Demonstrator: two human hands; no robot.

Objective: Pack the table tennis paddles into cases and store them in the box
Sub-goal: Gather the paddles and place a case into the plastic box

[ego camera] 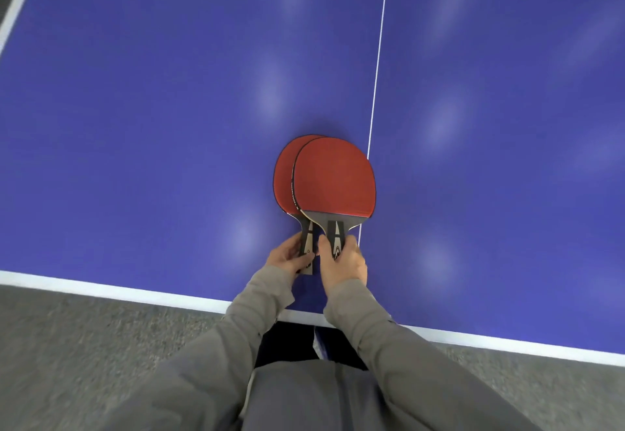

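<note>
Two red-faced table tennis paddles overlap above the blue table near its front edge. The right paddle (334,176) lies on top and covers most of the left paddle (282,176). My left hand (287,256) grips the left paddle's handle. My right hand (343,261) grips the right paddle's handle, fingers curled round it. No case and no box are in view.
The blue table tennis table (152,109) fills most of the view, with a white centre line (378,58) just right of the paddles and a white front edge (118,290). Grey carpet (84,346) lies below the edge.
</note>
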